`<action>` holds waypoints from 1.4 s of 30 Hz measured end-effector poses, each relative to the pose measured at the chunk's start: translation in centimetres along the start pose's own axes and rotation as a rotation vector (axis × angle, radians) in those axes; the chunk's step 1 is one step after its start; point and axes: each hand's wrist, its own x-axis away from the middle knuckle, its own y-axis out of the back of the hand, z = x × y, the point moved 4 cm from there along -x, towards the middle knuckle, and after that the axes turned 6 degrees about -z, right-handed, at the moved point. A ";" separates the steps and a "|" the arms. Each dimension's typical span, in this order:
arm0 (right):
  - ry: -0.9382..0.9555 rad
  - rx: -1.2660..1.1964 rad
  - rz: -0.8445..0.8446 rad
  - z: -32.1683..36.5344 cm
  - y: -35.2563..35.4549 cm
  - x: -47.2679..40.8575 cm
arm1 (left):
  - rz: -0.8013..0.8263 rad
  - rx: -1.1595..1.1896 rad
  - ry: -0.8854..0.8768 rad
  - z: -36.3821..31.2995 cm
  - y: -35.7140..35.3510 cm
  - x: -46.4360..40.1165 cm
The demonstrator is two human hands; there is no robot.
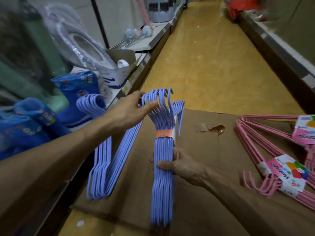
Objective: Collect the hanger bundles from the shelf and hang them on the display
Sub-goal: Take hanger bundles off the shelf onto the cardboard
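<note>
Lavender hanger bundle [162, 147], bound by an orange paper band [164, 134], is standing nearly upright over a flattened cardboard sheet [213, 150] in the shop aisle. The right hand [177, 165] is gripping its lower stems, fingers curled round them. The left hand [131, 109] is pinching the hooks at the top between thumb and fingers. Another lavender bundle [109, 150] is hanging beside the left forearm. Pink hanger bundles [272, 160] with labels are lying on the cardboard at right.

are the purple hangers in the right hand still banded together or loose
Banded: an orange paper band wraps the purple wire hanger bundle below the hooks. The right hand grips its middle.
</note>
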 end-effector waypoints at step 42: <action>-0.061 0.518 0.000 1.3 -7.7 -9.0 | -0.365 0.139 -0.133 8.0 3.5 -5.8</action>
